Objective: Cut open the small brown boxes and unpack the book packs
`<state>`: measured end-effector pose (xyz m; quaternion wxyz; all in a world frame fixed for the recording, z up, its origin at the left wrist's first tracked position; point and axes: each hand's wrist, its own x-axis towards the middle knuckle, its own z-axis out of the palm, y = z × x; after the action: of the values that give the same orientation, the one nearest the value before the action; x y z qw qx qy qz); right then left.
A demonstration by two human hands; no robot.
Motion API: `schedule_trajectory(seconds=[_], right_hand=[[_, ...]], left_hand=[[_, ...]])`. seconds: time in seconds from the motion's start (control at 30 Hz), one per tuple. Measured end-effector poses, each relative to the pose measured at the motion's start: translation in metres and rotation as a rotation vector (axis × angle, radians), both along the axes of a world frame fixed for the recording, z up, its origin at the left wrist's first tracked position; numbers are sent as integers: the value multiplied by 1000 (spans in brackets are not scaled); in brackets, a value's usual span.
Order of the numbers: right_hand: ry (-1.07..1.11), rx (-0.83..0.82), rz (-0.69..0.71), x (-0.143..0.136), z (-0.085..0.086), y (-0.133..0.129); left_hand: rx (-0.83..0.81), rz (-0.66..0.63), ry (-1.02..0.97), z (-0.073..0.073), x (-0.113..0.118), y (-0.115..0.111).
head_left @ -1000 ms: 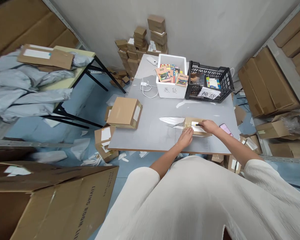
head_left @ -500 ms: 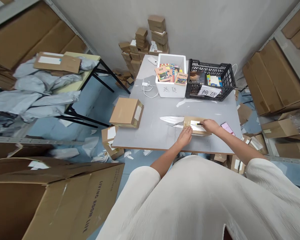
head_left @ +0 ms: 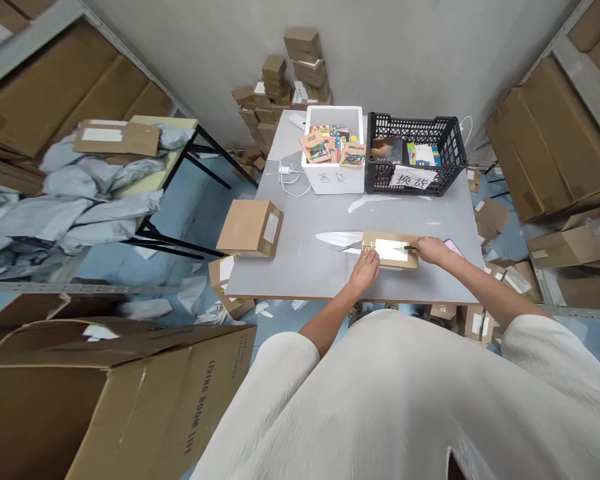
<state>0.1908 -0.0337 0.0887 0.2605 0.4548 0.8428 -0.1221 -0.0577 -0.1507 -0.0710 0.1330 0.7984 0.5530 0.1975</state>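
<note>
1. Grey table (head_left: 300, 277), the landmark
2. Black crate (head_left: 380, 181), on the table's far side
3. Labelled carton (head_left: 392, 255), near the table's front edge
4. Left hand (head_left: 365, 270), fingers open on the carton
5. Right hand (head_left: 431, 250), fingers gripping a thin tool (head_left: 409, 248) over the carton

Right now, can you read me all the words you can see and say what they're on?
"LIVING ROOM LIFE": big carton.
"退货": handwritten on the white bin.
"换货": paper sign on the black crate.
Too small or blurred: the carton's smaller print, the book covers, the label on the held box, and other parcel labels.
</note>
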Motion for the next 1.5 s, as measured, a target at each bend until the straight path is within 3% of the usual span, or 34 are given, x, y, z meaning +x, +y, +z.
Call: schedule_trajectory(seconds=[0.23,0.47,0.7,0.9,1.1,1.27,1.5], right_hand=[[-39,25,-52,64,5,5],[146,2,-107,114,0,11],[480,17,-297,149,-25,-1],[707,-83,-516,157,-62,-24],[892,-248,-670,152,-92,-41],[915,-242,-705,140,-99,-43],[901,-167,-501,138,-89,-17]], left_hand=[[-35,43,49,13,5,1],[-121,96,133,40,11,0],[-213,-43,203,66,52,40],[-432,-83,309,73,75,75],[-379,-81,335,65,75,75],[-281,-40,305,55,69,61],[-288,-49,272,53,65,62]])
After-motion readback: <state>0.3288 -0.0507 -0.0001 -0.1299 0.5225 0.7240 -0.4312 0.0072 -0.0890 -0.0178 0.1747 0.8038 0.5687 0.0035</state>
